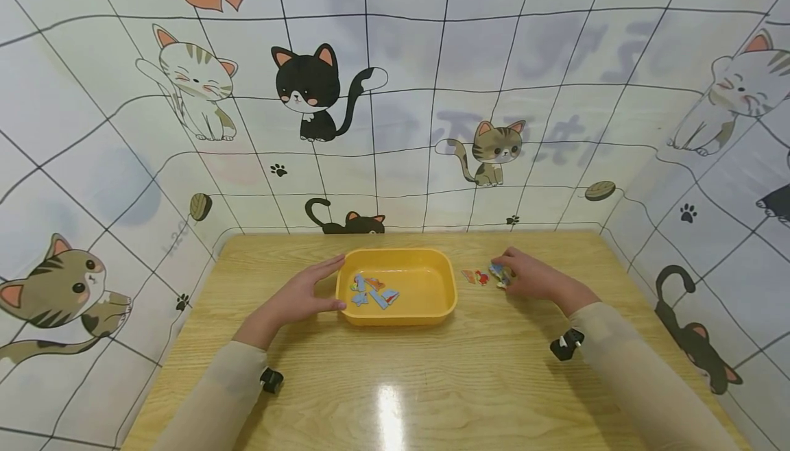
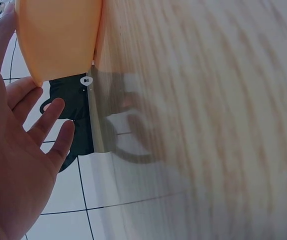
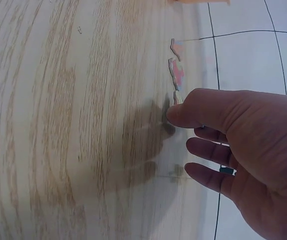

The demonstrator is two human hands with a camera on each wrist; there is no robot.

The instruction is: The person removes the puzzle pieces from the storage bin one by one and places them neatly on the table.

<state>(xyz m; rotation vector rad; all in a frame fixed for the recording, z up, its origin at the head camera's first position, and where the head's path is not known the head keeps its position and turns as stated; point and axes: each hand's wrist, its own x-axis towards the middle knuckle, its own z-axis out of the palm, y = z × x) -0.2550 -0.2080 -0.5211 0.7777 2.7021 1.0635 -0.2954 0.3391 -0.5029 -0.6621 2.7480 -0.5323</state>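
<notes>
A yellow plastic tray [image 1: 401, 320] stands on the table with several small colourful puzzle pieces [image 1: 378, 298] lying in its left half. My left hand [image 1: 300, 293] is at the tray's left end, thumb and fingers spread and touching its wall; in the left wrist view this hand [image 2: 21, 135] has loosely extended fingers beside the tray [image 2: 58, 40]. To the right of the tray, my right hand [image 1: 533, 276] pinches a blue-and-yellow puzzle piece [image 1: 498, 273] at the tabletop. The right wrist view shows the thumb of that hand [image 3: 253, 145] covering most of it.
Left of my right hand, an orange piece [image 1: 468, 276] and a red piece [image 1: 482, 277] lie flat in a row. The wooden table [image 1: 457, 382] meets a cat-patterned cloth wall [image 1: 407, 163] at the back and sides.
</notes>
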